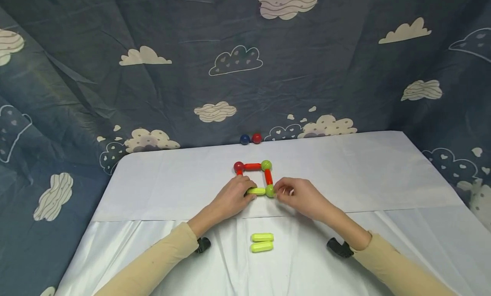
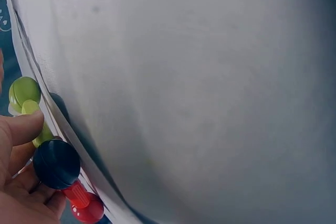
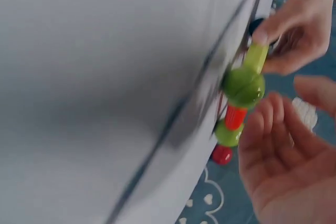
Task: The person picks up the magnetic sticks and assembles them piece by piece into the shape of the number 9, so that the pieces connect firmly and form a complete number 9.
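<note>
A square frame of rods and balls lies on the white cloth. Its far side is a red rod (image 1: 252, 166) between a red ball (image 1: 238, 167) and a green ball (image 1: 266, 165). Another red rod (image 1: 268, 176) runs to the near green ball (image 1: 270, 191). My left hand (image 1: 235, 193) pinches the yellow-green rod (image 2: 43, 129) of the near side, beside a dark blue ball (image 2: 56, 164) that the hand hides in the head view. Right by the near green ball is my right hand (image 3: 291, 166), its fingers loosely bent and its palm showing nothing held.
Two loose yellow-green rods, an upper one (image 1: 262, 237) and a lower one (image 1: 262, 246), lie nearer me on the cloth (image 1: 307, 262). At the back edge, a blue ball (image 1: 244, 139) and a red ball (image 1: 257, 138) sit against the dark cloud-patterned curtain (image 1: 326, 74).
</note>
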`<state>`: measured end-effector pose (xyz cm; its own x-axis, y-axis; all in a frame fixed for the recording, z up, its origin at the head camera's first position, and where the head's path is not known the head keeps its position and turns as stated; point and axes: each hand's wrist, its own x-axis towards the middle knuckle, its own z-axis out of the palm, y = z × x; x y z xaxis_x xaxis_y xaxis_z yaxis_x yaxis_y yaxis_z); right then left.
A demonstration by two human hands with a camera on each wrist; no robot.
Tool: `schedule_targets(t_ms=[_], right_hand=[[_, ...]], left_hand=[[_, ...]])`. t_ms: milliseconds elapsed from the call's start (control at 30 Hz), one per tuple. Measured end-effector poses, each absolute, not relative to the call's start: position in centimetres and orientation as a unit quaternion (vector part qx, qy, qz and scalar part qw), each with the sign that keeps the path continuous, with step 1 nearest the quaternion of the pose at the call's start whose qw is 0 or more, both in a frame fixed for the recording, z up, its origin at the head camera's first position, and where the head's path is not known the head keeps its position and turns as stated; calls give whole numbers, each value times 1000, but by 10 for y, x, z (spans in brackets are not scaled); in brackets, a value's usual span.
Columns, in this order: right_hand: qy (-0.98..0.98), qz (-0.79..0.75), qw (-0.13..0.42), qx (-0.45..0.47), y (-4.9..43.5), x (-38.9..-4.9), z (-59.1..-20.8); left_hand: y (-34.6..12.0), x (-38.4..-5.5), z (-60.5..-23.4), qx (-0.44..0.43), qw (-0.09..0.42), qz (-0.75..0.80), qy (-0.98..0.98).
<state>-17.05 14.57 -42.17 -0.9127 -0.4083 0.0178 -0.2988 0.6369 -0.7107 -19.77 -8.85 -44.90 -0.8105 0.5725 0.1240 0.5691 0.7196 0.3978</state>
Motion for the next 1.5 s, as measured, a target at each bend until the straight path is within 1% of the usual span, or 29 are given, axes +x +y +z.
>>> schedule_targets(t_ms=[100,267,367,500,733,1100,1300,1500], right_hand=[[889,-372,102,-248,145,-151,-423],[869,-364,170,-288,137,-129,-425],[856,-366,200,-305,132,-121,-426],[850,-363,219,-311,125,-118,-430],[850,-366,218,-309,121,-120,-434],[858,-345,223,-307,122,-121,-434],[850,-382,230,-281,132,-123,-435],[848,-423,218,-236,139,-132,-435]], left_hand=[[-90,-197,-450,309,4,215,927],[-91,-197,-450,307,6,216,927],[-91,-198,-450,308,8,217,926],[-91,-198,-451,312,11,218,925],[-93,-199,-451,306,17,247,919],[-92,-199,-450,308,15,239,921],[-92,-200,-451,303,16,236,923],[-91,-200,-451,295,20,235,926]])
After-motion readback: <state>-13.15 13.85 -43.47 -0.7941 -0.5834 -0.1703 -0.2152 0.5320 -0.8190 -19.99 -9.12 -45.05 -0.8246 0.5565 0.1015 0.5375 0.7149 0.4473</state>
